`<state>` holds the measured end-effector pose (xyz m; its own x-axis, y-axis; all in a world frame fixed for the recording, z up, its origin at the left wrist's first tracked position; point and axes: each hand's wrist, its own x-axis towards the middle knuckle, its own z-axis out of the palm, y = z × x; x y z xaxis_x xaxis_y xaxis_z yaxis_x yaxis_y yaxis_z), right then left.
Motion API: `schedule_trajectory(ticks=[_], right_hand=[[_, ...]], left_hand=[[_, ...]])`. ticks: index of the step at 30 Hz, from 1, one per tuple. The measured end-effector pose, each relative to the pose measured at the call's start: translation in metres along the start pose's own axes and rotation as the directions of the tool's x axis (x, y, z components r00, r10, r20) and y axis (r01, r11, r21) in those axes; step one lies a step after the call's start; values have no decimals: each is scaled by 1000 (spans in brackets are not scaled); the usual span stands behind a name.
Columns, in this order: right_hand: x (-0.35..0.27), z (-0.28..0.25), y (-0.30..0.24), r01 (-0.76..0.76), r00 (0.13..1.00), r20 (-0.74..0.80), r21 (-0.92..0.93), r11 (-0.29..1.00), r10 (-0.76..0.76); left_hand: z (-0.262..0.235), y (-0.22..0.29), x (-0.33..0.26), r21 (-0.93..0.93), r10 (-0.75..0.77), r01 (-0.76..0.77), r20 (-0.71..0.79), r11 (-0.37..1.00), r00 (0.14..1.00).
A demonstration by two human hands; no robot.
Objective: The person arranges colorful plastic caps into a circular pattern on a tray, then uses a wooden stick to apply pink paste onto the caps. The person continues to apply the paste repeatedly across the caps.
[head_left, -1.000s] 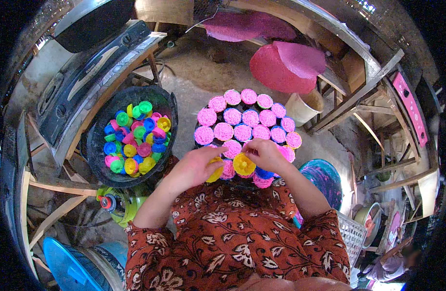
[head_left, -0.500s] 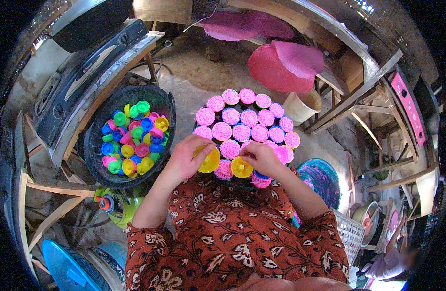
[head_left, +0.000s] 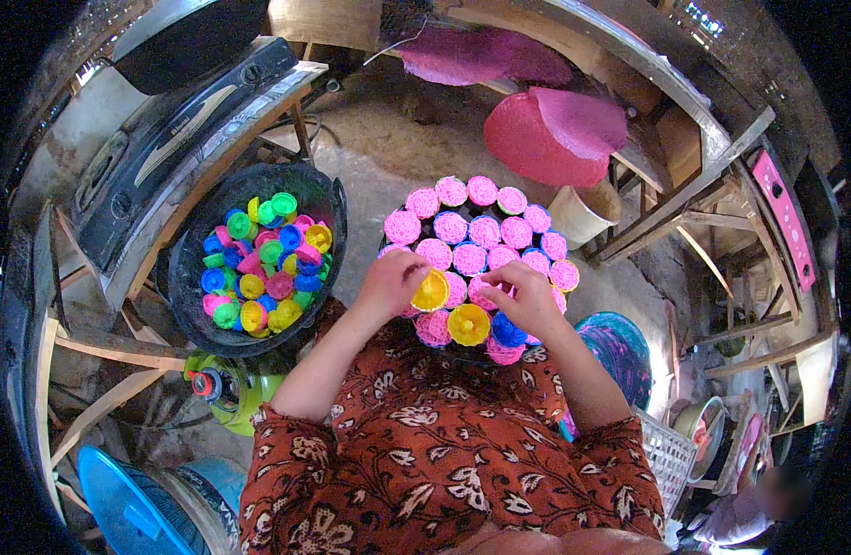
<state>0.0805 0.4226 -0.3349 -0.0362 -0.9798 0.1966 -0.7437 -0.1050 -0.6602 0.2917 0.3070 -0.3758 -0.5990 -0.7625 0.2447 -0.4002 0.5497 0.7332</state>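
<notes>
Since half a second ago, shifted a little: left hand (head_left: 388, 285) drawn slightly in toward the body with the yellow cup (head_left: 431, 290), right hand (head_left: 529, 294) hardly moved. Nearest, brown patterned sleeves, forearms rising from the lower edge. Left fingers closed on the yellow cup, held tilted at the near edge of the round tray (head_left: 477, 268). Right fingers pinched over the near cups, apparently on a pink one; exactly what sits in the pinch, cannot tell. Just before the hands, a second yellow cup (head_left: 468, 325) and a blue cup (head_left: 508, 330) standing in the front row, pink-filled ones (head_left: 471, 257) packed rim to rim beyond.

Best, by the look of it, to keep the held cup level, lower it straight into a gap, steady the neighbours with the right fingers, and press lightly so the soft filling keeps its shape. Risk of nudging the tight rows out of line.

Off to the left, a black basin (head_left: 190, 296) heaped with empty cups in many colours. Farther still, a dirt floor, a pink conical cover (head_left: 555, 137), wooden frames.
</notes>
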Motion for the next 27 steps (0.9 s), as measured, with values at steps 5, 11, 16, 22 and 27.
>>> schedule_trajectory(ticks=[5, 11, 16, 22, 27], right_hand=[[-4, 1, -3, -21, 1000, 12, 36, 999, 20], [-5, 4, 1, -13, 998, 55, 1, 1000, 13], [-8, 10, 1, 60, 986, 159, -95, 994, -45], [-6, 18, 13, 51, 980, 197, -133, 990, -24], [-6, 22, 14, 29, 983, 183, -126, 992, -6]], left_hand=[[23, -6, -3, 60, 94, -95, 21, 994, 995], [24, -9, -5, 144, 97, -101, 36, 984, 995], [22, -14, -5, 94, 71, -74, 35, 993, 997], [14, -5, -7, 89, 35, -41, 66, 995, 997], [14, -7, -7, 88, 49, -56, 78, 994, 996]])
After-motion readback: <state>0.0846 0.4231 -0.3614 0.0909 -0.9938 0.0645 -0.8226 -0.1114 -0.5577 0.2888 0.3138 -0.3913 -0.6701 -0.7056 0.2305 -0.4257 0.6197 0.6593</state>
